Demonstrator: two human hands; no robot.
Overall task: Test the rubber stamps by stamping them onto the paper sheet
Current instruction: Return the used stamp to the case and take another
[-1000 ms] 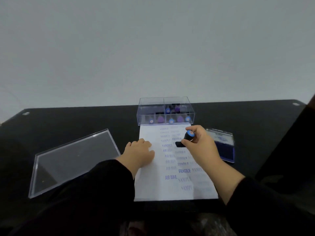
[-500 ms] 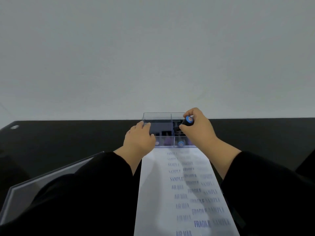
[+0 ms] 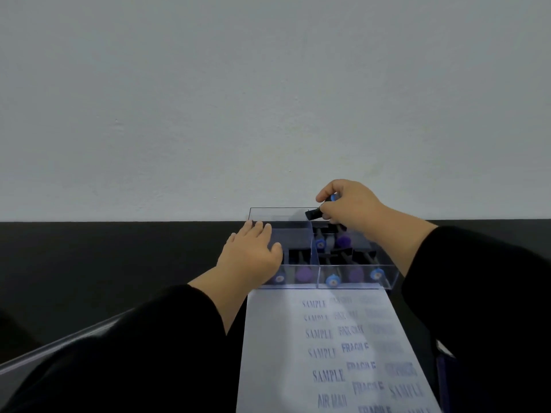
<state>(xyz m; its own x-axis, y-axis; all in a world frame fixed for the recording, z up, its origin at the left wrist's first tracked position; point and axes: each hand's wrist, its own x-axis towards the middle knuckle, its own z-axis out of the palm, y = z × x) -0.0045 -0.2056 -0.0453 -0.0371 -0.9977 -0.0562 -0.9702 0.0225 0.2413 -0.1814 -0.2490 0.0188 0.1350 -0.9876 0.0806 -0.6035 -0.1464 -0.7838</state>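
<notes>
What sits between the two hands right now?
In the head view, the clear box's empty rear-left compartment and divider lie between the left hand and right hand holding a stamp.

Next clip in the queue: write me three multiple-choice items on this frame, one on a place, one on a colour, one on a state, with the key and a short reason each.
1. Where is the stamp held by the right hand?
A. Pressed on the paper sheet
B. Above the clear box, at its far side
C. On the table left of the box

2. What colour is the knob of the held stamp?
A. Blue
B. Red
C. Yellow

3. What is the left hand doing?
A. Gripping a second stamp
B. Lifting the paper sheet
C. Resting on the left side of the clear box with straight fingers

Key:
1 B, the stamp hangs over the clear box, away from the paper sheet.
2 A, blue shows between the fingers.
3 C, the left hand lies flat on the box's left side and holds nothing.
</notes>
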